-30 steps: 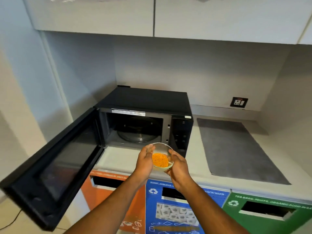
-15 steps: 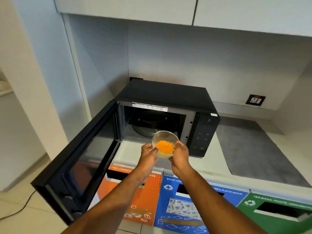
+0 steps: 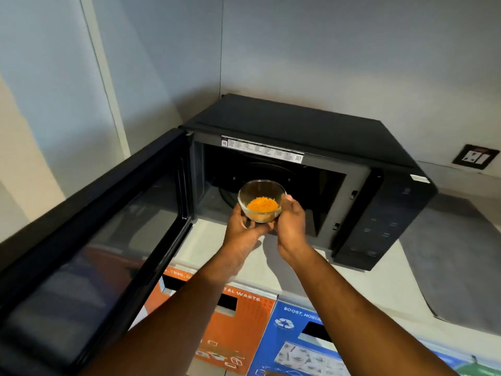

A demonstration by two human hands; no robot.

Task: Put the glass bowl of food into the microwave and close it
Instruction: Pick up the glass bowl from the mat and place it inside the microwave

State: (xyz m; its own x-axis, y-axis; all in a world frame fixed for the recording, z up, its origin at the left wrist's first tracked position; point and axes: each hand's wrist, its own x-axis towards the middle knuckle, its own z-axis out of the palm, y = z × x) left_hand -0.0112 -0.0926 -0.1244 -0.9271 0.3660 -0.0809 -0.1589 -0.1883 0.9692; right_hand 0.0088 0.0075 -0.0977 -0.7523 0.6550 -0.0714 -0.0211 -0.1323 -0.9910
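Nearest, an orange bin front (image 3: 230,321) and a blue bin front (image 3: 292,346) sit below the table (image 3: 366,289) edge. Above them, the left hand (image 3: 241,229) cups the glass bowl (image 3: 261,200) from beneath and the right hand (image 3: 291,221) grips its side. The bowl, holding orange food (image 3: 262,205), hangs just before the microwave (image 3: 298,147) opening. The door (image 3: 89,240) stands swung wide to the left. A grey mat (image 3: 455,253) lies right; a wall socket (image 3: 475,156) sits beyond.

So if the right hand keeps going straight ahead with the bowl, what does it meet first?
Probably nothing at first: the right hand points into the open microwave cavity, so the glass bowl would likely reach the turntable or back wall. Depth is unclear.
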